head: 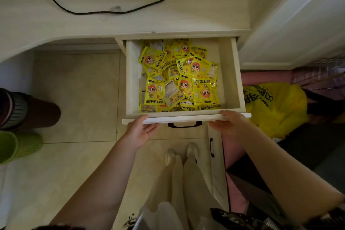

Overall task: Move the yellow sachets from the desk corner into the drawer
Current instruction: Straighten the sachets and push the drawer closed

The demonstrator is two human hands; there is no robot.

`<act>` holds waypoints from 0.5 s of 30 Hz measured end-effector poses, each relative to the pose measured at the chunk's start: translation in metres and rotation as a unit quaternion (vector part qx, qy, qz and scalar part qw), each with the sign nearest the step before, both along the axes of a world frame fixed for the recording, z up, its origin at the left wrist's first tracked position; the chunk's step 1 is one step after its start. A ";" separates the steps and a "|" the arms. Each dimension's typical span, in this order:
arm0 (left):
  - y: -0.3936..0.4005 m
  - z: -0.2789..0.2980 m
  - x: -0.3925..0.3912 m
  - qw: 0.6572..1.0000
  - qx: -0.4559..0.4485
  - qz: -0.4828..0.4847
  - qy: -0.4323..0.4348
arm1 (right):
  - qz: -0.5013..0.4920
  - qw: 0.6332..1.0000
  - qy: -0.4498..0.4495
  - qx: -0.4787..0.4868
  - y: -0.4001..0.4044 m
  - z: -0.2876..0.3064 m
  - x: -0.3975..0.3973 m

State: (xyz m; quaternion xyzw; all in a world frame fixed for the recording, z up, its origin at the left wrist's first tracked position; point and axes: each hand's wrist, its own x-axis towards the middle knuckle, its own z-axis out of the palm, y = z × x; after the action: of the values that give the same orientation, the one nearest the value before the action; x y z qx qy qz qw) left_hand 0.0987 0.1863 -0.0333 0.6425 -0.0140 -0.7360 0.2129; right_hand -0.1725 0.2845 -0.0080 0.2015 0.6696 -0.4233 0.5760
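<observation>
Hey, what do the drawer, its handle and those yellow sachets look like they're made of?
The drawer looks like painted or laminated wood board: flat cream panels with squared edges and a dull sheen. Its handle seems dark metal or plastic; thin, bent bar, too small to tell. The yellow sachets appear to be glossy printed plastic film: crinkled, with light glinting off them.

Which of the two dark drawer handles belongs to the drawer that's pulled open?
The upper handle, lying horizontal between the left hand and right hand; the lower handle is on a shut front.
</observation>
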 end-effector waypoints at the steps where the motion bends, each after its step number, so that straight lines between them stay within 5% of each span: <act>1: -0.001 -0.001 -0.001 1.000 0.001 0.021 0.006 | -0.010 1.000 -0.007 0.001 -0.002 0.000 -0.001; 15: -0.041 0.007 -0.016 1.000 -0.009 0.026 -0.012 | -0.041 0.999 -0.030 -0.002 -0.041 0.006 -0.013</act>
State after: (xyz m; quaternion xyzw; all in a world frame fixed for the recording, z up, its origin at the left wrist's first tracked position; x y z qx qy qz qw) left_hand 0.0827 0.1456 -0.0260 0.6495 -0.0067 -0.7223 0.2376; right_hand -0.1856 0.2430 -0.0018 0.2401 0.6426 -0.4415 0.5784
